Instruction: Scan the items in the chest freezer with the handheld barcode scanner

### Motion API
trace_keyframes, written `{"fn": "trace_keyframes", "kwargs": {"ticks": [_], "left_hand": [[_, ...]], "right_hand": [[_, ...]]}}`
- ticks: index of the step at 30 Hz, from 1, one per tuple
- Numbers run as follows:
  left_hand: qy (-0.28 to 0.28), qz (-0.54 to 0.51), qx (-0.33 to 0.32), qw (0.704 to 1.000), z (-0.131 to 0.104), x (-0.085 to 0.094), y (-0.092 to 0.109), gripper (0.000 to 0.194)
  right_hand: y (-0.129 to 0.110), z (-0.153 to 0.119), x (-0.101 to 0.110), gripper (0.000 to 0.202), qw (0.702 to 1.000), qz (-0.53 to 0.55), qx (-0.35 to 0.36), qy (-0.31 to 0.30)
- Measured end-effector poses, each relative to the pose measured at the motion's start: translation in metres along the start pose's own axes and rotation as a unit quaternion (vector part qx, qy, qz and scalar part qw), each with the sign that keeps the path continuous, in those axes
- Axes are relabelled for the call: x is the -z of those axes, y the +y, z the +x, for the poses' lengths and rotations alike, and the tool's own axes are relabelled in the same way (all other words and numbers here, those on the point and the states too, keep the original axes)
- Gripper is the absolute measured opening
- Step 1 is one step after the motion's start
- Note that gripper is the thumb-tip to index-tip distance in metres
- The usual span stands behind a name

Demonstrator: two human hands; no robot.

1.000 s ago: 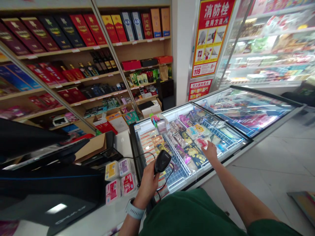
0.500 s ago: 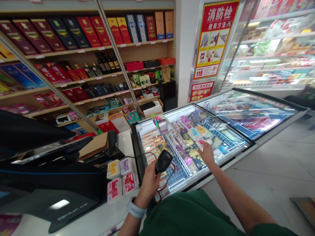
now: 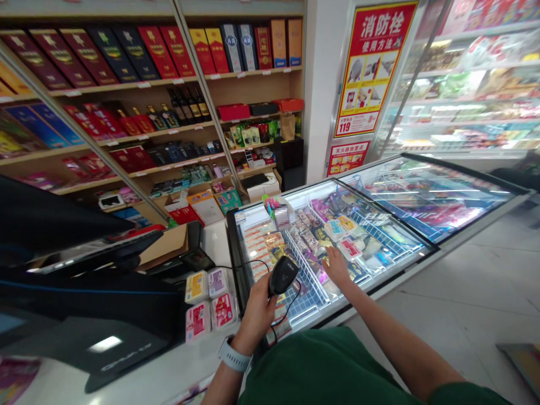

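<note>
My left hand (image 3: 258,306) is wrapped round the handle of a black barcode scanner (image 3: 283,274), held over the near left end of the chest freezer (image 3: 291,323). Over the freezer's glass, my right hand (image 3: 337,268) is open with its fingers stretched forward and nothing in it. Just to its right lies a clear tub with a red label (image 3: 351,247), apart from the fingers. Behind that are a blue-labelled tub (image 3: 334,228) and a yellow-labelled tub (image 3: 347,223). Several similar tubs, including one with a purple label (image 3: 217,282), stand on the white counter (image 3: 202,360) at left.
A black checkout terminal (image 3: 126,320) fills the left foreground. The scanner's cable (image 3: 289,309) loops over the freezer edge. A round container of colourful items (image 3: 283,216) stands on the freezer's far side. Shelves of boxes and bottles (image 3: 185,107) line the back wall.
My right hand has let go of the red-labelled tub and drawn back to the left. The tub now lies on the freezer with the others. My left hand still holds the scanner.
</note>
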State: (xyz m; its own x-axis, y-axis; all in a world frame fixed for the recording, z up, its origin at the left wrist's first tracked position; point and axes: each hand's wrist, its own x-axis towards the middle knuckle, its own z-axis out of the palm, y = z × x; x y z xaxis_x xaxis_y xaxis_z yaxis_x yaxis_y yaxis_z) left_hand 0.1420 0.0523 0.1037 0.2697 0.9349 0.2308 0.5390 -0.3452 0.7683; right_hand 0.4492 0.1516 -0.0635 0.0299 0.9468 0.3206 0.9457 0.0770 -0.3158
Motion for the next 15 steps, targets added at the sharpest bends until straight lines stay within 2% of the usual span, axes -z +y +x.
{"fn": "trace_keyframes", "kwargs": {"ticks": [15], "left_hand": [[0.005, -0.021, 0.009, 1.0, -0.006, 0.004, -0.001, 0.055]], "right_hand": [[-0.108, 0.006, -0.008, 0.048, 0.985, 0.074, 0.136, -0.071]]}}
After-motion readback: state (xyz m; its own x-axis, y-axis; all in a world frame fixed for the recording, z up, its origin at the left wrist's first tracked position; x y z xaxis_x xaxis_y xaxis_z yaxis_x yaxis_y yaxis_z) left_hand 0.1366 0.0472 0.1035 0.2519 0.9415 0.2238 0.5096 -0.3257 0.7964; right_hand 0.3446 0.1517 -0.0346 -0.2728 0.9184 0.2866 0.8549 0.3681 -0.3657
